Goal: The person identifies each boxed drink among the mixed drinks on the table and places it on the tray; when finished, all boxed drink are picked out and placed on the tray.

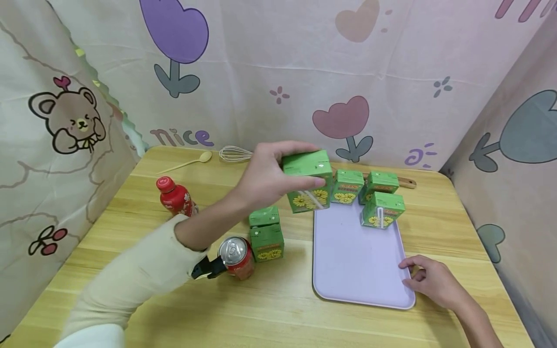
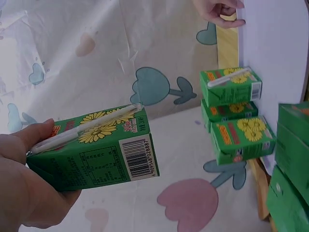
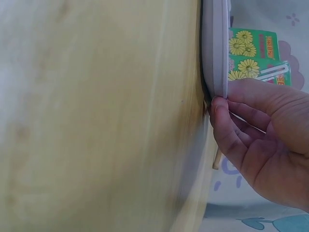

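My left hand grips a green drink carton with yellow flowers and a wrapped straw, raised above the table near the tray's far left corner. In the left wrist view that carton is tilted, its barcode end pointing away from the palm. On the right, my right hand pinches the rim of a lilac tray between thumb and fingers; the right wrist view shows the tray's edge in that pinch. Three matching cartons stand grouped at the tray's far end.
Two more green cartons stand left of the tray, beside a red drink can. A red bottle is farther left. Along the back lie a wooden spoon, a whisk and a wooden handle. Printed cloth surrounds the table.
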